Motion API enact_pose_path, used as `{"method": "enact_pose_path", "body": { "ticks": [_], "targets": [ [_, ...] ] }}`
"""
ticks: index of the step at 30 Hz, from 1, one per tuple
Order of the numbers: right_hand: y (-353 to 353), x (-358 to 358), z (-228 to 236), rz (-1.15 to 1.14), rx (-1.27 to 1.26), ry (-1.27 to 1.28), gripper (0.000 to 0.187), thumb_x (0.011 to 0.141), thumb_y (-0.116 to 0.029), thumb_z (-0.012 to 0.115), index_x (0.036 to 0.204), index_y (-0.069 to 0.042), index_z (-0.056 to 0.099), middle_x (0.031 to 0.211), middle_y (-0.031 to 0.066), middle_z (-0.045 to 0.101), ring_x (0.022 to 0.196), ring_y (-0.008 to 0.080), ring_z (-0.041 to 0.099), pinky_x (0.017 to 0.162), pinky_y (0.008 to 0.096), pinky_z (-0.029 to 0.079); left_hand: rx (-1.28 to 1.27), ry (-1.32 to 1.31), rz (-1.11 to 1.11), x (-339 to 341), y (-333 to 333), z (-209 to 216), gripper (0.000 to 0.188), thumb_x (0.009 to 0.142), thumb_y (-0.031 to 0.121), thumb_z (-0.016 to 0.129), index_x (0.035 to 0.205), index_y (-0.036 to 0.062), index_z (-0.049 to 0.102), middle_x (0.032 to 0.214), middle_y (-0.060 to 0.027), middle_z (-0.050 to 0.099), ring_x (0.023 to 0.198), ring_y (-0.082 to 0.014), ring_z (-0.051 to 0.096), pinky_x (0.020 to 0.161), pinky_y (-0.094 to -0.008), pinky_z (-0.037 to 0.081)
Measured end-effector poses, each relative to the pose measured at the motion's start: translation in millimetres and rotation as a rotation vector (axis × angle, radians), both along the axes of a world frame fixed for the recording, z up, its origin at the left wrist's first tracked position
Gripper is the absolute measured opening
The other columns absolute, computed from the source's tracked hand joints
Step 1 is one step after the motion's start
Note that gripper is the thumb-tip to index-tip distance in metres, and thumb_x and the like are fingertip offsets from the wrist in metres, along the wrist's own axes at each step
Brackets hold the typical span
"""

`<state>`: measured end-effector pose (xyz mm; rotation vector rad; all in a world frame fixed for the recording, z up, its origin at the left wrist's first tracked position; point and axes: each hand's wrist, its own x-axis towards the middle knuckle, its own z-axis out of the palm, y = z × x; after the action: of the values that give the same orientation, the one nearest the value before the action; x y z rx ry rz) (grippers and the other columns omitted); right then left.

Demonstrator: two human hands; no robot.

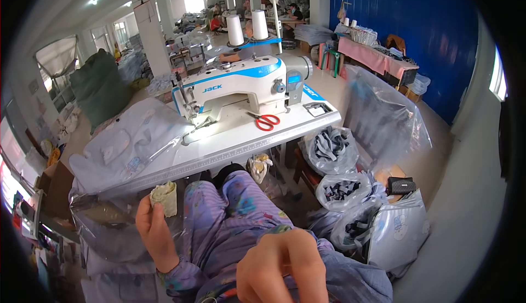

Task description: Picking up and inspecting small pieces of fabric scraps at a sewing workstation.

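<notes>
My left hand (156, 232) is raised beside my left thigh, its thumb and fingers closed around a small pale yellow-green roll (167, 198). Whether that roll is cloth, paper or something else I cannot tell. Close to the camera, my right hand (282, 267) looms large with its fingers curled over; anything inside them is hidden. In front of me a white and blue sewing machine (233, 81) stands on its table (230, 144) with its lamp lit. Red-handled scissors (267, 122) lie on that table, and grey fabric pieces (129, 144) are spread over its left end.
Right of my legs stand clear plastic bags of dark fabric strips (331, 144) and a small black case (401, 186). Two white thread cones (258, 24) rise behind the machine. A large green sack (99, 89) is at the left. Other people sit far back.
</notes>
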<state>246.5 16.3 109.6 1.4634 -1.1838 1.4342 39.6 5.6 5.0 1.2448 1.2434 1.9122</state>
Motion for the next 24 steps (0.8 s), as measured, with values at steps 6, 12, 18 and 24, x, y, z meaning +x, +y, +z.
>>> {"method": "enact_pose_path", "body": {
  "ticks": [6,12,18,24],
  "targets": [
    [4.8,0.1,-6.1,-0.059,0.005,-0.050,0.014,0.083,-0.006,0.075,0.093,0.003,0.069,0.090,0.0121,0.064,0.066,0.0166,0.055,0.053,0.0268,0.042,0.015,-0.072,0.039,2.0,-1.1,1.8,0.028,0.094,0.005,0.047,0.117,-0.0080,0.058,0.105,-0.0053,0.062,0.094,-0.0102,0.057,0.087,-0.0244,0.044],
    [9.5,-2.9,0.8,-0.111,0.105,0.001,0.013,0.085,-0.007,0.072,0.094,0.002,0.069,0.092,0.0119,0.064,0.067,0.0172,0.056,0.054,0.0268,0.043,0.052,-0.080,0.015,-5.1,-0.9,-5.1,0.029,0.095,0.005,0.047,0.118,-0.0085,0.057,0.107,-0.0064,0.063,0.095,-0.0105,0.057,0.089,-0.0246,0.043],
    [3.7,-2.1,-4.7,-0.092,0.050,-0.001,0.013,0.084,-0.007,0.073,0.092,0.003,0.070,0.094,0.0132,0.063,0.071,0.0174,0.057,0.057,0.0268,0.045,0.030,-0.062,0.005,-3.2,-1.6,-3.9,0.029,0.095,0.005,0.047,0.119,-0.0090,0.056,0.109,-0.0072,0.062,0.097,-0.0111,0.058,0.089,-0.0250,0.043],
    [-1.4,-0.1,-8.1,-0.154,-0.081,-0.040,0.014,0.081,-0.005,0.075,0.090,0.004,0.070,0.096,0.0151,0.063,0.073,0.0181,0.059,0.058,0.0257,0.046,0.069,-0.112,-0.032,-5.4,-2.3,-7.1,0.030,0.094,0.005,0.048,0.120,-0.0091,0.055,0.110,-0.0073,0.062,0.099,-0.0115,0.057,0.091,-0.0251,0.043]
  ]
}}
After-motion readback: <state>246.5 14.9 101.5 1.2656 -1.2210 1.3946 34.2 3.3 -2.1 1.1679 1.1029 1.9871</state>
